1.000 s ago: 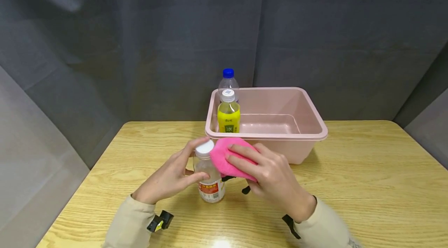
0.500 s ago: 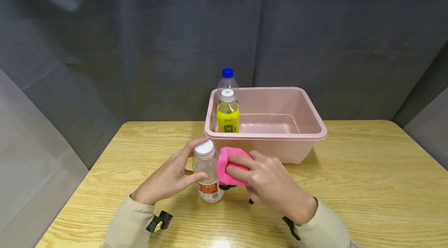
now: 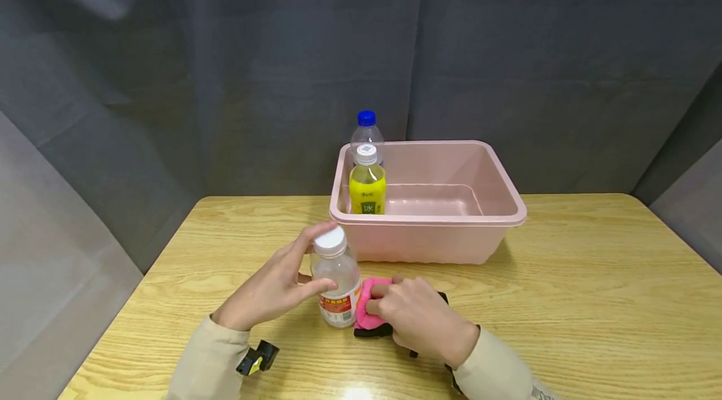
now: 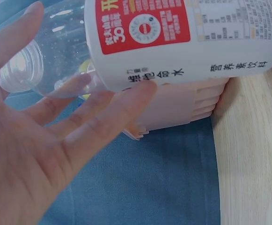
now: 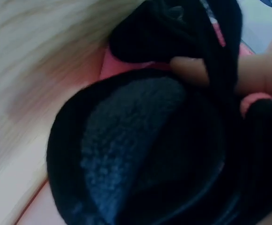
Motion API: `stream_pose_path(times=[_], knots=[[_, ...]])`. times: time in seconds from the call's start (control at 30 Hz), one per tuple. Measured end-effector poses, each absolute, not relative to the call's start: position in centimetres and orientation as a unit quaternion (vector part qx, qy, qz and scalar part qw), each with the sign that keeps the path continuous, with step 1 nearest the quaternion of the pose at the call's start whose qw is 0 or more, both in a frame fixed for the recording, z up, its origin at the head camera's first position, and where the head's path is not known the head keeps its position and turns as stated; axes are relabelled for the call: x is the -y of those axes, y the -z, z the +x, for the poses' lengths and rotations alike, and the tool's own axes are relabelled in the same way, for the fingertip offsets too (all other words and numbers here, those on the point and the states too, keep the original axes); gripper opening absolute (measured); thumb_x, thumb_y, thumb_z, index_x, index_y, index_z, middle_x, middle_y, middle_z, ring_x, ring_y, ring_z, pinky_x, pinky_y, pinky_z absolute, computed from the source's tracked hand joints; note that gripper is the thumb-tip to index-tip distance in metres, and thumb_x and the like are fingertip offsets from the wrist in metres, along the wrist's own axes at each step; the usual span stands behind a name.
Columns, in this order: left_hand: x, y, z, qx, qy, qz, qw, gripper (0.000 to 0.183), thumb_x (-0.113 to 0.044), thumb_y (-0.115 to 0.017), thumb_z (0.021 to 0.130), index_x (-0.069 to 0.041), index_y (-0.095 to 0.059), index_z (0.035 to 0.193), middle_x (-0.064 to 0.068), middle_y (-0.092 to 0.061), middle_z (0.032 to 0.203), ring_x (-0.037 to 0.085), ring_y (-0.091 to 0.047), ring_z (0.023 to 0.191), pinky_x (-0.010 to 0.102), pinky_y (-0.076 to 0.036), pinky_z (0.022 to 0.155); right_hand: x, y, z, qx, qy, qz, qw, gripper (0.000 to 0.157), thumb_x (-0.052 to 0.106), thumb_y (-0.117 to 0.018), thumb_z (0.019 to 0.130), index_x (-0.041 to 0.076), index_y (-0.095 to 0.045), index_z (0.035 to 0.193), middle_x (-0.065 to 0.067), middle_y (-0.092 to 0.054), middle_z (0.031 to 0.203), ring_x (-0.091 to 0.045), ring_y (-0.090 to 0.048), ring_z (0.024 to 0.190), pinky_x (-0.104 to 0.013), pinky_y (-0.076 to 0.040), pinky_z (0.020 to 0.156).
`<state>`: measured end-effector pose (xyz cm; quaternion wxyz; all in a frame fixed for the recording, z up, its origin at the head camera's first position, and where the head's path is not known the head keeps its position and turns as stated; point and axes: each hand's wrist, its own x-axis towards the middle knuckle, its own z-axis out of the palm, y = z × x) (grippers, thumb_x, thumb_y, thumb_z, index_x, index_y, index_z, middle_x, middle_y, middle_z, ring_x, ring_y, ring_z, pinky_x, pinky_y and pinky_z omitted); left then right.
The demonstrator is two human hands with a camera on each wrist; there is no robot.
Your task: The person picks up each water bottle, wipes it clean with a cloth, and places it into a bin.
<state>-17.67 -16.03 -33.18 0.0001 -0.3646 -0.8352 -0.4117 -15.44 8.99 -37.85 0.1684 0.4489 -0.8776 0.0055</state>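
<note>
A clear plastic bottle (image 3: 337, 284) with a white cap and a red and white label stands upright on the table in the head view. My left hand (image 3: 276, 287) holds it by the shoulder, thumb in front and a finger by the cap. The printed label (image 4: 182, 33) fills the top of the left wrist view. Bunched in my right hand (image 3: 425, 318), a pink cloth (image 3: 368, 309) touches the bottle's lower right side. Black fabric strap pieces (image 5: 126, 140) cover much of the right wrist view and partly hide the right fingers.
Behind the hands is a pink plastic basin (image 3: 429, 221). In its left end stand a yellow-labelled bottle (image 3: 368, 190) with a white cap and a clear bottle (image 3: 366, 135) with a blue cap. Dark grey curtain (image 3: 282, 74) hangs beyond the wooden table (image 3: 592, 300).
My right hand has moved down along the bottle's right side with the pink cloth, from near the cap to label height, bunching the cloth tighter. The left hand and the bottle stay put.
</note>
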Motion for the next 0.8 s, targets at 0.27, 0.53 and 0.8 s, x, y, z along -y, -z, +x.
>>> stream_pose_path(times=[0.27, 0.53, 0.8], knots=[[16.0, 33.1, -17.6, 0.837, 0.409, -0.364, 0.000, 0.077, -0.008, -0.075, 0.092, -0.015, -0.029, 0.153, 0.020, -0.053, 0.139, 0.040, -0.060, 0.118, 0.033, -0.061, 0.075, -9.1, 37.6, -15.4, 0.880, -0.017, 0.447, 0.156, 0.041, -0.010, -0.071, 0.058, 0.023, -0.071, 0.084, 0.008, -0.065, 0.092, -0.018, -0.057, 0.066, -0.027, -0.045, 0.050], [16.1, 33.1, -17.6, 0.841, 0.406, -0.358, -0.002, 0.077, -0.009, -0.075, 0.092, -0.016, -0.028, 0.154, 0.020, -0.052, 0.140, 0.040, -0.059, 0.119, 0.034, -0.061, 0.076, -9.6, 37.0, -15.6, 0.874, -0.020, 0.456, 0.165, 0.040, -0.010, -0.072, 0.060, 0.022, -0.071, 0.085, 0.008, -0.065, 0.091, -0.017, -0.059, 0.067, -0.026, -0.044, 0.047], [16.2, 33.1, -17.7, 0.841, 0.408, -0.355, -0.013, 0.078, -0.010, -0.075, 0.092, -0.017, -0.027, 0.154, 0.019, -0.052, 0.140, 0.039, -0.059, 0.119, 0.036, -0.061, 0.077, -10.7, 35.2, -15.9, 0.852, -0.081, 0.441, 0.271, 0.051, -0.005, -0.079, 0.059, 0.021, -0.075, 0.102, 0.003, -0.069, 0.112, -0.020, -0.059, 0.076, -0.024, -0.041, 0.046]])
